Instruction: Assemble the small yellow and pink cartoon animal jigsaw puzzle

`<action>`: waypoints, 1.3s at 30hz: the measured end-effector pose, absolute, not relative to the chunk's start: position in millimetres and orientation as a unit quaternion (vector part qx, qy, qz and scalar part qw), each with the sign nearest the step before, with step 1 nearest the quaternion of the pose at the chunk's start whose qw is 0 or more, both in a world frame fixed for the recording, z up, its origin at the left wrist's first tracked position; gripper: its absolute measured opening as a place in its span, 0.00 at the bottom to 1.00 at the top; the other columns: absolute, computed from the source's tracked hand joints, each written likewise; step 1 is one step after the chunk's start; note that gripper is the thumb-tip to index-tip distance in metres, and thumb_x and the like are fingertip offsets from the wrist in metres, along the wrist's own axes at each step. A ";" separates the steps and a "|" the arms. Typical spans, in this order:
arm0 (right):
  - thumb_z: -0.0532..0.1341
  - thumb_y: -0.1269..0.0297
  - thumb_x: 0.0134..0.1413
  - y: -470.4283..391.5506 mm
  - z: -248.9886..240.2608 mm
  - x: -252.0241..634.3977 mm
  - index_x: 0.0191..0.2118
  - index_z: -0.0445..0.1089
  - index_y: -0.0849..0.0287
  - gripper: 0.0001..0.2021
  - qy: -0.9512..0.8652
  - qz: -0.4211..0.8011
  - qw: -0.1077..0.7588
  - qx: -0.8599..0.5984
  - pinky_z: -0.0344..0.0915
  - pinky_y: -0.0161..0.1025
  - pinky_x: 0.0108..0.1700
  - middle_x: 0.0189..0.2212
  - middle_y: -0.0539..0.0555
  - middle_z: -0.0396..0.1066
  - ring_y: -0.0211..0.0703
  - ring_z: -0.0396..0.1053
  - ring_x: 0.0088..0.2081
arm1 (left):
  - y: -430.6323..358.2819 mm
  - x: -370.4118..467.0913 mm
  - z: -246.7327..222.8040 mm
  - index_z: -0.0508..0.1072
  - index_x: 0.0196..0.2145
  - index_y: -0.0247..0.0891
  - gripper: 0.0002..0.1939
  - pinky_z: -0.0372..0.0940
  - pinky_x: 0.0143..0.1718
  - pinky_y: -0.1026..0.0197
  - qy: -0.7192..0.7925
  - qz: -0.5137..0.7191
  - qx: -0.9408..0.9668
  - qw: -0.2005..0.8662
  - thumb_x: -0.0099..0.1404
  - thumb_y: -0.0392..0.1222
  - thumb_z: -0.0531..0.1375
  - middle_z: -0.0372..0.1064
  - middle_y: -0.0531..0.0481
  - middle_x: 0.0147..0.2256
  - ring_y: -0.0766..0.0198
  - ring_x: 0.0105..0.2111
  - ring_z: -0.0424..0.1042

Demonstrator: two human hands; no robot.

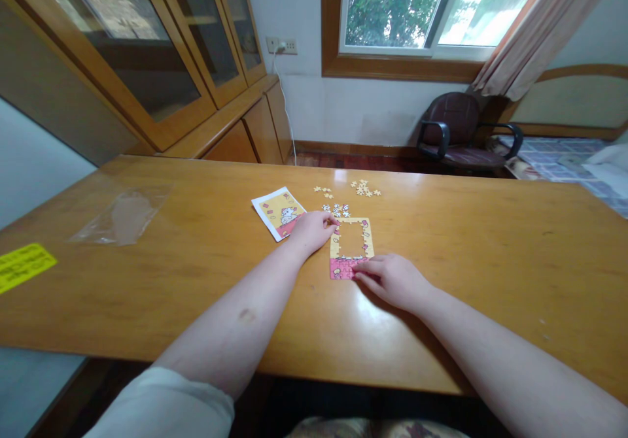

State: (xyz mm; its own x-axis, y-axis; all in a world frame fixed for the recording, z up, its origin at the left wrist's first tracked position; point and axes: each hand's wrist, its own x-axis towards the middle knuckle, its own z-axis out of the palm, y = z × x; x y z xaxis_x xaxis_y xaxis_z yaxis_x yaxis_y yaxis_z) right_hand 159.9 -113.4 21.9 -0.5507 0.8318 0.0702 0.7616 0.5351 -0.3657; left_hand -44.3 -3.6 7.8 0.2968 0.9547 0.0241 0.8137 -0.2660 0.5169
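Note:
A partly assembled jigsaw puzzle (369, 235) lies flat on the table, with a yellow border, a pink bottom strip and a rectangular gap in its middle. My left hand (313, 232) is at its upper left edge, fingers curled and pressed together; whatever they may hold is too small to make out. Over the pink lower right part rests my right hand (395, 281), its fingers stretched out and the thumb apart. White-and-printed puzzle pieces (336, 210) sit just above the puzzle. Partly behind my left hand is a picture card (277, 210) showing a white cartoon figure.
More loose pieces (364, 188) lie face down farther back, with a smaller group (322, 191) to their left. On the left of the wooden table (206, 281) are a clear plastic bag (130, 216) and a yellow label (24, 267). An office chair (451, 127) stands beyond.

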 end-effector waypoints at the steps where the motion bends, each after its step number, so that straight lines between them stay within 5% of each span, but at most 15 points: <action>1: 0.53 0.58 0.62 -113.4 22.3 159.7 0.42 0.76 0.53 0.14 -0.869 0.148 0.116 -0.457 0.66 0.37 0.38 0.37 0.53 0.78 0.43 0.74 0.36 | -3.6 -44.4 8.0 0.78 0.35 0.44 0.10 0.61 0.35 0.62 0.568 0.168 0.778 0.210 0.59 0.45 0.58 0.73 0.52 0.29 0.61 0.32 0.70; 29: 0.56 0.58 0.59 -110.7 22.8 163.0 0.47 0.73 0.54 0.15 -0.852 0.155 0.078 -0.494 0.65 0.38 0.37 0.37 0.55 0.77 0.45 0.74 0.35 | -4.8 -44.6 11.4 0.78 0.38 0.43 0.11 0.62 0.36 0.61 0.560 0.151 0.792 0.192 0.59 0.44 0.58 0.73 0.50 0.31 0.60 0.34 0.70; 35: 0.54 0.58 0.61 -113.7 24.7 166.0 0.51 0.70 0.57 0.17 -0.843 0.146 0.170 -0.490 0.66 0.41 0.43 0.40 0.58 0.76 0.44 0.73 0.39 | -4.2 -47.5 14.4 0.77 0.39 0.40 0.13 0.63 0.38 0.60 0.584 0.189 0.772 0.164 0.61 0.40 0.54 0.73 0.48 0.32 0.59 0.35 0.71; 39: 0.53 0.60 0.62 -121.3 49.8 163.8 0.46 0.73 0.56 0.14 -0.820 0.151 0.191 -0.518 0.66 0.37 0.38 0.36 0.56 0.76 0.41 0.72 0.34 | -4.4 -49.8 13.7 0.76 0.42 0.40 0.14 0.62 0.42 0.58 0.604 0.201 0.761 0.123 0.62 0.42 0.54 0.73 0.46 0.35 0.58 0.38 0.70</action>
State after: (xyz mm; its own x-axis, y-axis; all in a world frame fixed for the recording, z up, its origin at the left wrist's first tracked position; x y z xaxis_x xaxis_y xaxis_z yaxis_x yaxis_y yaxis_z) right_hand 163.8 -121.3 49.8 -0.3904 0.9072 0.1565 0.7914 0.4176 -0.4464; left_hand -49.8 -4.4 13.7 0.1894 0.9690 0.1584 0.8704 -0.2404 0.4296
